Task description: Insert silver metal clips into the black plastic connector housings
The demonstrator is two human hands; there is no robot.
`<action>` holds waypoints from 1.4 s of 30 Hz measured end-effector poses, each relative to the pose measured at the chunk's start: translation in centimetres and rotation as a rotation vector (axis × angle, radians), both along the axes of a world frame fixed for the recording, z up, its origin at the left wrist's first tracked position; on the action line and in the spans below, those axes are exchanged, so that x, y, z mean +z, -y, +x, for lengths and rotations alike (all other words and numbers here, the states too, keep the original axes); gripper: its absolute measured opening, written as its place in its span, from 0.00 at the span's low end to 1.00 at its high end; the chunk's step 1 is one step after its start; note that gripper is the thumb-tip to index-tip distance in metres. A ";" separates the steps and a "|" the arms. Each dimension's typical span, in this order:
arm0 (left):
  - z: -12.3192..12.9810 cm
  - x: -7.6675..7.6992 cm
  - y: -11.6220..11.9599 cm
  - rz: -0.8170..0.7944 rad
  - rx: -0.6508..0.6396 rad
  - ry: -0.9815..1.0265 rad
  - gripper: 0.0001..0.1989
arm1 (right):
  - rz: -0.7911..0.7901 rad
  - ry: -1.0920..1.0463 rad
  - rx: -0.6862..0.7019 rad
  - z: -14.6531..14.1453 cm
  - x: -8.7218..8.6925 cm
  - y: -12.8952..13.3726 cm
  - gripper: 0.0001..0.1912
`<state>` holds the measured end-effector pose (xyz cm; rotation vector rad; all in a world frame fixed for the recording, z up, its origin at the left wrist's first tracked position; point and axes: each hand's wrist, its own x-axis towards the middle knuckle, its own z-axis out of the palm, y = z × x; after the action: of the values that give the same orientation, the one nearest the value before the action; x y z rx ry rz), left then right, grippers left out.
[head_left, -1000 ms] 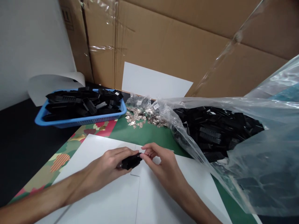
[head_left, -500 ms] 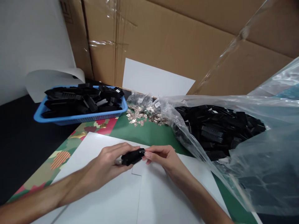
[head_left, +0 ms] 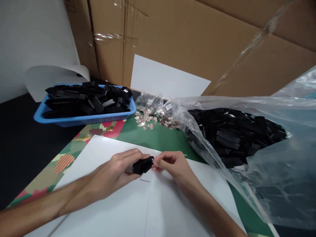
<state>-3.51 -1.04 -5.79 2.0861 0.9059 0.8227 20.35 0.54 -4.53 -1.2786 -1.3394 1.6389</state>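
Observation:
Over the white sheet (head_left: pixel 116 204), my left hand (head_left: pixel 125 166) is closed round a black plastic part (head_left: pixel 142 165), gripping it between thumb and fingers. The part is tilted, its right end a little higher. At that right end, my right hand (head_left: pixel 170 163) pinches with thumb and forefinger. A tiny shiny spot shows by those fingertips, too small to name. Beyond both hands, small flat metal pieces (head_left: pixel 145 119) lie in a loose pile on the green surface (head_left: pixel 158 138).
A blue basket (head_left: pixel 98 118) heaped with black plastic parts stands at the back left. On the right, a clear plastic bag (head_left: pixel 278 184) gapes open over more black parts (head_left: pixel 229 138). A cardboard box wall (head_left: pixel 172 36) with a white paper (head_left: pixel 168 77) rises behind.
The view has shifted slightly. Both hands stay at the black plastic part, which has turned a little, and the right fingers still pinch at its right end.

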 end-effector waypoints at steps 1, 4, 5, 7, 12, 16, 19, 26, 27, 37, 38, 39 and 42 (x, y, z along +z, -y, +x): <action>0.1 0.3 -0.1 -0.011 0.004 -0.012 0.18 | 0.000 0.005 0.044 0.3 0.1 -0.1 0.13; 0.3 0.9 -0.1 -0.041 0.002 -0.031 0.15 | 0.036 0.049 0.130 1.1 0.6 -0.5 0.16; 0.3 1.0 -0.1 -0.054 -0.001 -0.037 0.15 | 0.053 0.068 0.131 1.2 0.7 -0.6 0.16; 0.3 1.0 -0.1 -0.075 -0.009 -0.047 0.15 | 0.082 0.107 0.133 1.3 0.8 -0.6 0.16; 0.2 0.5 0.1 -0.026 -0.008 -0.059 0.18 | 0.149 0.168 0.158 1.1 0.8 -0.6 0.15; 0.3 0.3 0.1 0.018 -0.008 -0.070 0.19 | 0.131 0.153 0.173 1.2 0.9 -0.6 0.15; 0.3 0.1 0.2 0.019 -0.011 -0.075 0.20 | 0.116 0.144 0.171 1.2 1.0 -0.6 0.15; 0.2 0.0 0.5 0.004 -0.004 -0.066 0.23 | 0.121 0.128 0.154 1.0 0.8 -0.4 0.15; 0.2 0.1 0.5 0.003 -0.007 -0.065 0.22 | 0.122 0.126 0.152 1.0 0.8 -0.4 0.15; 0.3 0.7 0.5 0.027 -0.006 -0.064 0.24 | 0.101 0.134 0.160 1.4 0.8 -0.3 0.17; 0.3 0.7 0.5 0.026 -0.013 -0.068 0.23 | 0.105 0.140 0.158 1.3 0.8 -0.4 0.17; 0.3 0.7 0.5 0.033 -0.012 -0.066 0.23 | 0.108 0.145 0.156 1.3 0.8 -0.4 0.16; 0.4 0.9 0.5 0.069 -0.008 -0.065 0.21 | 0.112 0.147 0.152 1.1 0.8 -0.4 0.14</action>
<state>-3.07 -1.49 -4.93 2.1862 0.9145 0.7954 21.42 0.98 -3.68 -1.2781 -1.6288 1.5704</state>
